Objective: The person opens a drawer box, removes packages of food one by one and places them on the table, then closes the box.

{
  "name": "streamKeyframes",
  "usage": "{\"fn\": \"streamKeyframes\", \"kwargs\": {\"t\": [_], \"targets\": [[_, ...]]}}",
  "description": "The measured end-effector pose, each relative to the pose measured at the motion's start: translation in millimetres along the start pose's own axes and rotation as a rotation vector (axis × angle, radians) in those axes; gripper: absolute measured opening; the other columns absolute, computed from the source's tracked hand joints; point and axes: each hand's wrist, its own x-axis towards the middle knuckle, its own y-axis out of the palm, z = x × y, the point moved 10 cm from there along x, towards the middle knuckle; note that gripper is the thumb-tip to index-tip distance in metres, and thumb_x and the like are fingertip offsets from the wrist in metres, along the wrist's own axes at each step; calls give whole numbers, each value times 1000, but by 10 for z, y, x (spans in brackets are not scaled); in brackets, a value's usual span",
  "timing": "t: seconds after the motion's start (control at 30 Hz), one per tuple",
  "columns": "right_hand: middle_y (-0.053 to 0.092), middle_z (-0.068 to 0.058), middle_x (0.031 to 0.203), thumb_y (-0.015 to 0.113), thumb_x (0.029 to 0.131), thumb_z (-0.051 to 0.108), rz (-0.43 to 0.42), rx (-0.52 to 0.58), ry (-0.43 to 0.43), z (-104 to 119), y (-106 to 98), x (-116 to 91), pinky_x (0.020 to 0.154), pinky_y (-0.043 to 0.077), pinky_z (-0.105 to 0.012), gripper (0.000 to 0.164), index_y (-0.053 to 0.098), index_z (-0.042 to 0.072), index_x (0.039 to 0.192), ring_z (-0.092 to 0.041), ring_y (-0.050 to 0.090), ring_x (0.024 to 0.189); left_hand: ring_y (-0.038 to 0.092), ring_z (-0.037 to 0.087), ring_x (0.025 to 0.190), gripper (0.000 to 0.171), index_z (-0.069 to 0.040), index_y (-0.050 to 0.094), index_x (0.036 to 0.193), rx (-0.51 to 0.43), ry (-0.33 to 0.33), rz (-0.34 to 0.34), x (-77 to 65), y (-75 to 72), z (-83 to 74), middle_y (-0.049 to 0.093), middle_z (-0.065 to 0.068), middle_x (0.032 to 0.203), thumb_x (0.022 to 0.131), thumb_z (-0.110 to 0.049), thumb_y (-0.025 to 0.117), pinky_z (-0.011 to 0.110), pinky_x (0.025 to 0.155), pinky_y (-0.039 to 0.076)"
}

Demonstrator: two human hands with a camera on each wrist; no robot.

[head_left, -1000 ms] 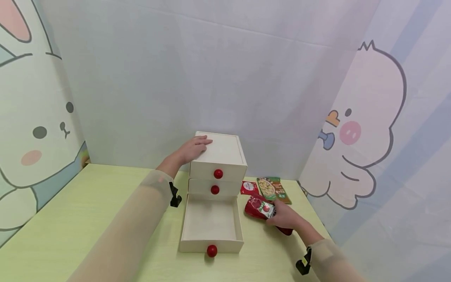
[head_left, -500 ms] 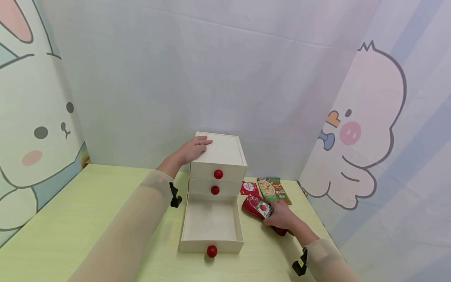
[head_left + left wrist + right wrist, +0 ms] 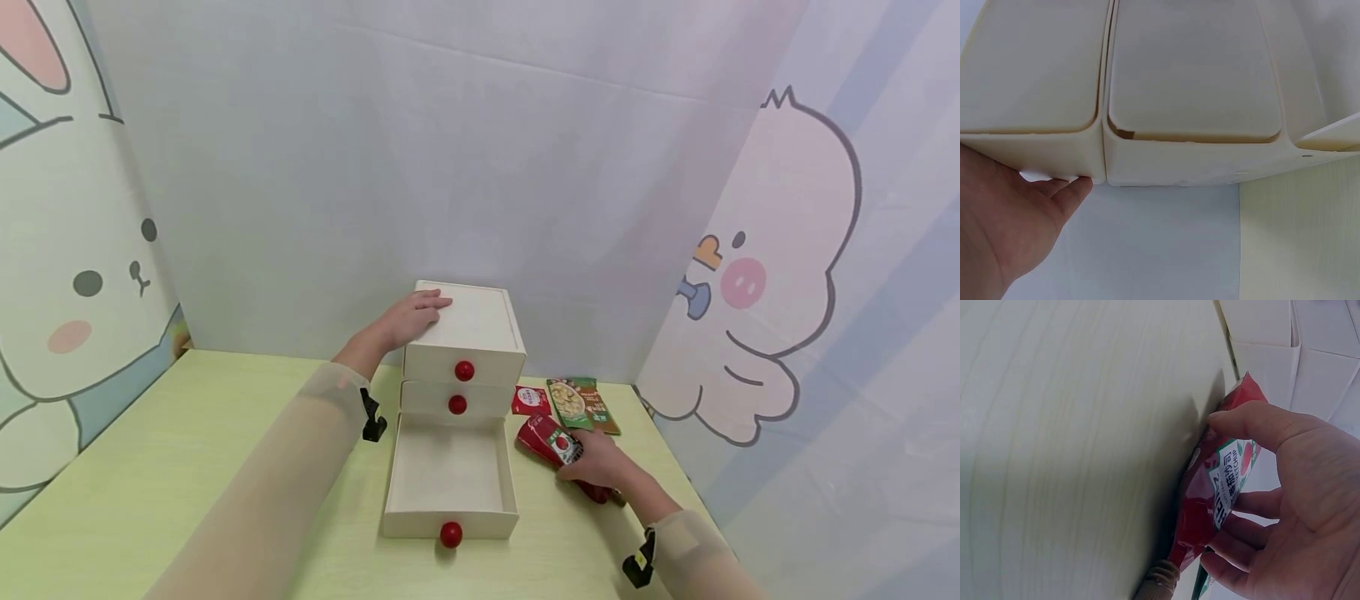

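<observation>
My left hand (image 3: 408, 319) rests on the top left of a white drawer cabinet (image 3: 480, 321), with fingers stretched over its top. In the left wrist view, fingertips (image 3: 1075, 194) of this hand lie along the side wall of the uppermost box (image 3: 1041, 150). The bottom drawer (image 3: 450, 523) is pulled out and holds nothing. To its right, my right hand (image 3: 600, 460) grips a red ketchup pouch (image 3: 542, 432), thumb on one side and fingers on the other. The right wrist view shows the pouch's label (image 3: 1225, 478) and brown spout cap (image 3: 1160, 579), close over the table.
Behind the ketchup pouch lie a small red packet (image 3: 531, 400) and a green and brown food packet (image 3: 581, 403). Red round knobs (image 3: 464, 371) stick out from the drawers. A printed curtain (image 3: 480, 167) stands behind the pale yellow-green table (image 3: 225, 433).
My right hand and the ketchup pouch have shifted slightly left, and the pouch has turned a little. The left hand and the drawers have stayed in place.
</observation>
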Motion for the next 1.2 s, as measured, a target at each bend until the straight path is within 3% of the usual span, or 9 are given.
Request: {"fn": "streamKeyframes", "kwargs": {"t": [0.2,0.37,0.67,0.93,1.2], "targets": [[57,-27,152,93,87,44,-21,-17,-55,56,-41,2,110,52,-71,88,56,3,156,-41,58,134,14,41,172,57,-12,50,166,15,14,-2,4,4,-16,28,13,182,111,-26,38,62,139,14],[58,-26,155,87,91,38,-60,-6,-102,242,-116,-93,113,50,-73,73,61,7,152,-46,53,143,15,41,172,57,-13,50,166,28,14,-2,13,8,-9,28,13,182,112,-26,38,62,139,14],[63,-16,146,84,97,28,-145,55,-216,759,-183,-415,105,61,-57,50,69,11,142,-31,61,128,15,41,172,56,-13,50,166,24,18,3,12,9,-4,28,13,183,112,-26,38,62,139,14],[68,-4,124,81,97,27,-75,128,-358,1234,-124,-743,96,61,-42,41,70,16,136,-22,62,112,15,42,172,57,-13,50,166,44,19,3,16,-5,-1,27,13,183,113,-27,37,63,138,13],[67,5,107,77,102,33,45,162,-446,1540,11,-1047,72,55,-24,42,68,20,141,-14,61,89,15,42,172,58,-13,49,166,48,12,6,2,-8,-9,27,14,183,112,-28,37,64,138,14]]}}
